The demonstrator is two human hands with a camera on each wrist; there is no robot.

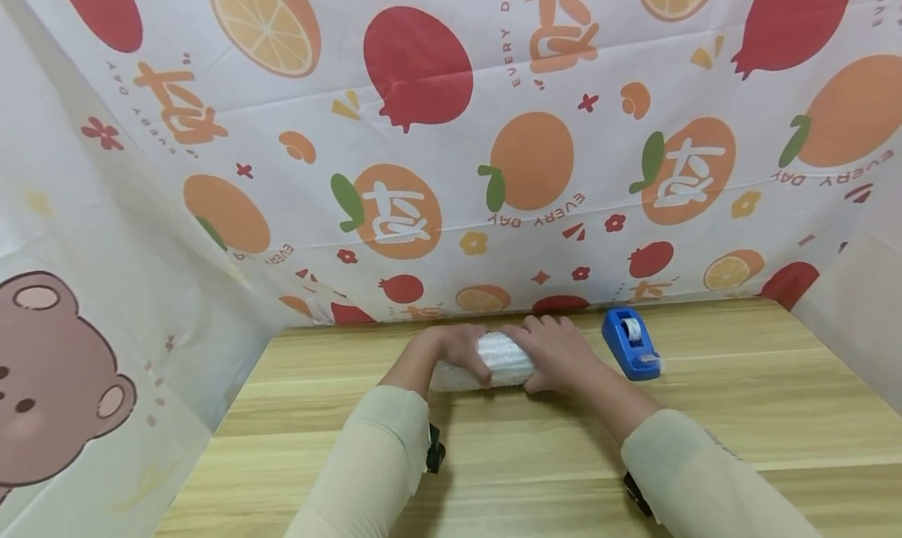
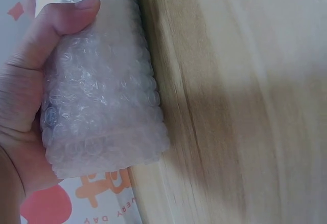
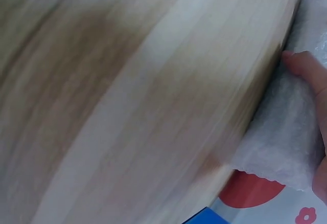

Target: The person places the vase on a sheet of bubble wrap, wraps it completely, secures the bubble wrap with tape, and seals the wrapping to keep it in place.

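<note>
A roll of bubble wrap (image 1: 503, 359) lies crosswise near the back of the wooden table. My left hand (image 1: 461, 350) grips it from above toward its left end, the thumb across the front. In the left wrist view the bubble wrap (image 2: 102, 96) shows its bubbles and an uneven end, with my thumb (image 2: 71, 17) curled over it. My right hand (image 1: 553, 354) holds the roll's right part, fingers over the top and thumb at the front. The right wrist view shows that thumb (image 3: 306, 68) against the bubble wrap (image 3: 281, 132). Whatever is inside the roll is hidden.
A blue tape dispenser (image 1: 630, 344) with a roll of tape stands right of my right hand. Behind the wooden table (image 1: 535, 460) hangs a fruit-printed cloth (image 1: 451, 146). A pale cloth with a bear print (image 1: 56, 381) hangs on the left.
</note>
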